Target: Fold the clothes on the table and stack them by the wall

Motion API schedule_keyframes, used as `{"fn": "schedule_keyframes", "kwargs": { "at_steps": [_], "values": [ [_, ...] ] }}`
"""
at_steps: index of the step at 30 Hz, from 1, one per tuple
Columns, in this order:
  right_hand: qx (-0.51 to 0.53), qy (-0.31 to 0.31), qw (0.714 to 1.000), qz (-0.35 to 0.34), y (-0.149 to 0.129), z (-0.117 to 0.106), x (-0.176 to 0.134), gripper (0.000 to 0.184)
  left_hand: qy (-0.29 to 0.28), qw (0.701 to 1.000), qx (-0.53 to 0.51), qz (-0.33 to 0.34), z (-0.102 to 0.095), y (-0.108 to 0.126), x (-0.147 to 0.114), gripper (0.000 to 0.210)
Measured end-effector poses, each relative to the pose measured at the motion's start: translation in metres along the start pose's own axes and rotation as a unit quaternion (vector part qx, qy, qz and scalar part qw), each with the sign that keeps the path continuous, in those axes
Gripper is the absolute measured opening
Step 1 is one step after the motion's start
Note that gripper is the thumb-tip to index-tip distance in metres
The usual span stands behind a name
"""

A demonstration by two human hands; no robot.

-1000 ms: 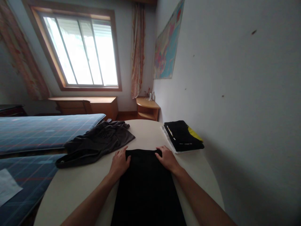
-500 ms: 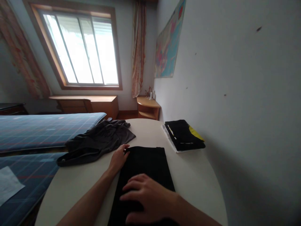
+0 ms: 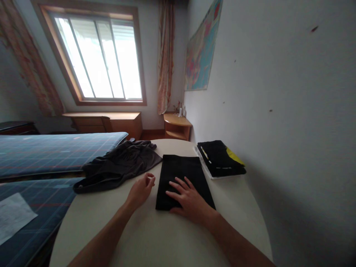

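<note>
Tabletop [image 3: 144, 237]: round, pale, lower centre of frame.
Right hand [image 3: 189, 200]: fingers spread flat on folded black cloth [image 3: 182, 174].
Left hand [image 3: 141, 190]: fingers loosely curled, empty.
Risk: the pressing palm might have dragged the fold askew.

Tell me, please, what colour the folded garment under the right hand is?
Plain black. The folded garment shows in the head view, under the right hand.

The black garment [image 3: 182, 180] now lies folded shorter, a compact rectangle. The right hand [image 3: 189, 202] has moved from its far edge to its near half, and the left hand [image 3: 141, 190] has come off it.
</note>
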State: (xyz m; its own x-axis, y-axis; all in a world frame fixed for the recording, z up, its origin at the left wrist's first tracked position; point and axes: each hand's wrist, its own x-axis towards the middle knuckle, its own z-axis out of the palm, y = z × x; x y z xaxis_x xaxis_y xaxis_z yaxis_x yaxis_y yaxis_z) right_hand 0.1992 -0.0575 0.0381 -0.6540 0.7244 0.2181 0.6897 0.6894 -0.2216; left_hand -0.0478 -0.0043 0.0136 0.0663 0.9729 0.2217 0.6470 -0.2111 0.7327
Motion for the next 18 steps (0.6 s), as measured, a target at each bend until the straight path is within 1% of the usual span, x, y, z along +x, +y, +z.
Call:
{"fn": "schedule_keyframes", "kwargs": {
  "at_steps": [3, 5, 8, 13, 15, 18],
  "values": [
    [-0.012, 0.012, 0.995, 0.097, 0.021, 0.002, -0.004, 0.062, -0.076, 0.997, -0.029, 0.005, 0.004, 0.004, -0.009, 0.034],
    [0.011, -0.005, 0.992, 0.126, 0.031, 0.003, -0.009, 0.068, -0.11, 0.993, -0.049, 0.019, 0.007, 0.008, -0.013, 0.033],
    [0.043, -0.027, 0.989, 0.136, 0.035, 0.004, -0.011, 0.072, -0.129, 0.989, -0.068, 0.038, 0.011, 0.016, -0.018, 0.032],
    [0.042, -0.025, 0.987, 0.152, 0.031, 0.011, -0.003, 0.069, -0.143, 0.981, -0.131, 0.027, 0.014, 0.024, -0.021, 0.039],
    [0.04, -0.024, 0.987, 0.155, 0.029, 0.014, 0.0, 0.069, -0.147, 0.976, -0.16, 0.012, 0.014, 0.024, -0.021, 0.042],
    [0.042, -0.024, 0.988, 0.148, 0.027, 0.014, 0.001, 0.07, -0.161, 0.971, -0.175, -0.043, 0.013, 0.024, -0.02, 0.048]
  ]
}}
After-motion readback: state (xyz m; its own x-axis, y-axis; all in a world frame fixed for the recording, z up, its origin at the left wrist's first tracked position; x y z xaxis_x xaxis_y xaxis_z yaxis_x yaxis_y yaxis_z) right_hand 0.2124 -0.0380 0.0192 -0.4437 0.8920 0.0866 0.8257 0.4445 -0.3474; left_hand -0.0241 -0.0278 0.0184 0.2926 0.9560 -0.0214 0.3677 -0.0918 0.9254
